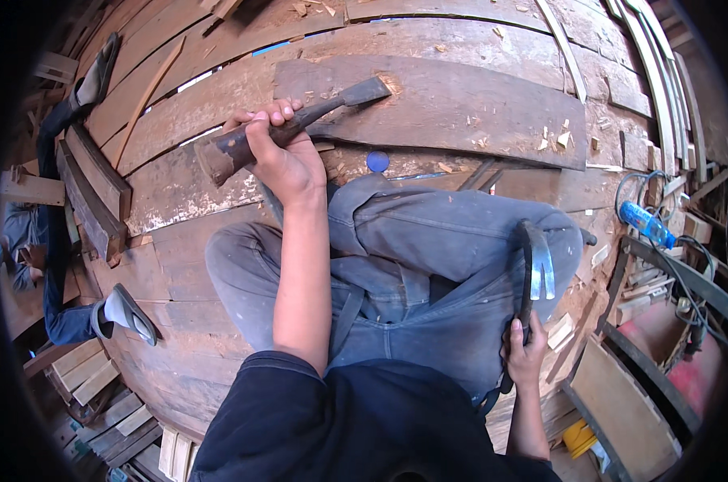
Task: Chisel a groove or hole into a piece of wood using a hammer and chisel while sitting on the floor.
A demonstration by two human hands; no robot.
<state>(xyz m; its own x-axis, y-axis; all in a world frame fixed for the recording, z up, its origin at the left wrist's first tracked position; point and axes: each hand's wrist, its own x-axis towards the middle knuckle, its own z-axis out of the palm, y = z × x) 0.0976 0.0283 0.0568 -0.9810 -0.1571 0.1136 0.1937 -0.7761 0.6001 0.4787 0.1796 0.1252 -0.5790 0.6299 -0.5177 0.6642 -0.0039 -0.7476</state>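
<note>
My left hand [287, 157] is closed round the thick dark handle of a chisel [320, 112]. The chisel slants up to the right, and its wide blade meets a dark wooden board [460, 108] where a pale patch of cut wood shows. In my right hand [525, 353] is a claw hammer [531, 273], gripped by its dark shaft beside my right knee. The hammer's head points up, with its shiny split claw turned to the right. My crossed legs in grey trousers [428, 233] lie just behind the board.
Wood chips lie scattered over the plank floor [195, 265]. A blue round disc [377, 161] rests near the board's close edge. At right are a blue bottle [647, 224], cables and timber offcuts. Another person's sandalled foot [127, 315] is at left, near stacked curved timbers [95, 193].
</note>
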